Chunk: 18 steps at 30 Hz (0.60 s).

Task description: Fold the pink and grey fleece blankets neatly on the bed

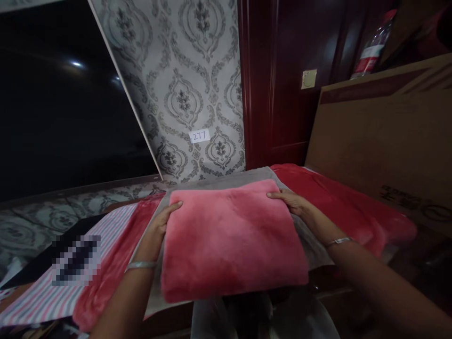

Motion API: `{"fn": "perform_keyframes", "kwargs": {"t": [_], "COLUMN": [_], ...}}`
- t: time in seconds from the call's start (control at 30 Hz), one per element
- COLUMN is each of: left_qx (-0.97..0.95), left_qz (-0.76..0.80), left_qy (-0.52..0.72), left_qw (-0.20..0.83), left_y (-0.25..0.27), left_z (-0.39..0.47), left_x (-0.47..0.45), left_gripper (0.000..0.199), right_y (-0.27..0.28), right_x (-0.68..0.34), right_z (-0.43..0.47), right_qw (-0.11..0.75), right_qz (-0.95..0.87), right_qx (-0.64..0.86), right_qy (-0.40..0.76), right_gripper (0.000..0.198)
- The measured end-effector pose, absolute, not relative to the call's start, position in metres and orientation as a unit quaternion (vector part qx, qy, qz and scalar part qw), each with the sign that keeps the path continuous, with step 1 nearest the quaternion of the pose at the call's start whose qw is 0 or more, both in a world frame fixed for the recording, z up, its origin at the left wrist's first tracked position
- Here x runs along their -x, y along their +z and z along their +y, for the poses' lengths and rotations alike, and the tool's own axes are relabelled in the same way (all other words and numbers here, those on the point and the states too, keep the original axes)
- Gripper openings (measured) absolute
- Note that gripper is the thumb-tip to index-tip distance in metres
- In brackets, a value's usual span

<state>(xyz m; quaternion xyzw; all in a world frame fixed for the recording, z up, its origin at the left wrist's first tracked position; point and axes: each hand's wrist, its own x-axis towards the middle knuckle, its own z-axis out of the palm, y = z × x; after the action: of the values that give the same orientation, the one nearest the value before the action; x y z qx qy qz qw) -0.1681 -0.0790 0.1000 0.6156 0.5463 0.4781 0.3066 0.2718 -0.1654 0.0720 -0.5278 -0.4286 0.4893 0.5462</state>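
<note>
A folded pink-red plush blanket [233, 240] hangs between my two hands, in front of me at the middle of the view. My left hand [165, 217] grips its upper left edge, thumb on the near face. At the upper right edge, my right hand [291, 201] pinches it the same way; the fingers of both hands are mostly hidden behind the cloth. Behind and beneath the blanket a grey cloth [219, 179] is spread over a surface, whose bare part is mostly covered.
More red plush cloth lies on the right [339, 202] and on the left [116, 254], beside a striped cloth [45, 287]. A large cardboard box [384, 132] stands at the right with a bottle [374, 47] behind its edge. A dark screen [67, 94] fills the upper left.
</note>
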Motion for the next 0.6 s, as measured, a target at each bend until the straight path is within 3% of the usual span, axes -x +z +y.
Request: {"fn": "perform_keyframes", "kwargs": {"t": [0.17, 0.23, 0.33, 0.43, 0.53, 0.6], "left_qx": [-0.546, -0.537, -0.571, -0.643, -0.726, -0.759], "left_qz": [0.474, 0.436, 0.39, 0.38, 0.398, 0.427], "left_qy": [0.495, 0.538, 0.588, 0.592, 0.539, 0.479], "left_qw": [0.482, 0.483, 0.419, 0.301, 0.157, 0.111], "left_y": [0.175, 0.205, 0.236, 0.231, 0.177, 0.12], "left_z": [-0.079, -0.069, -0.06, -0.067, -0.09, -0.11], "left_x": [0.166, 0.156, 0.148, 0.159, 0.181, 0.194], "left_gripper": [0.039, 0.042, 0.048, 0.051, 0.043, 0.03], "right_y": [0.124, 0.151, 0.183, 0.18, 0.12, 0.057], "right_x": [-0.283, -0.283, -0.281, -0.281, -0.281, -0.279], "right_z": [-0.163, -0.151, -0.137, -0.149, -0.183, -0.211], "right_qw": [0.583, 0.613, 0.676, 0.685, 0.627, 0.573], "right_qz": [-0.452, -0.463, -0.494, -0.54, -0.57, -0.585], "right_qx": [0.518, 0.506, 0.477, 0.475, 0.53, 0.574], "right_qy": [0.433, 0.392, 0.267, 0.115, 0.014, 0.024], "right_gripper": [0.032, 0.034, 0.037, 0.041, 0.043, 0.041]}}
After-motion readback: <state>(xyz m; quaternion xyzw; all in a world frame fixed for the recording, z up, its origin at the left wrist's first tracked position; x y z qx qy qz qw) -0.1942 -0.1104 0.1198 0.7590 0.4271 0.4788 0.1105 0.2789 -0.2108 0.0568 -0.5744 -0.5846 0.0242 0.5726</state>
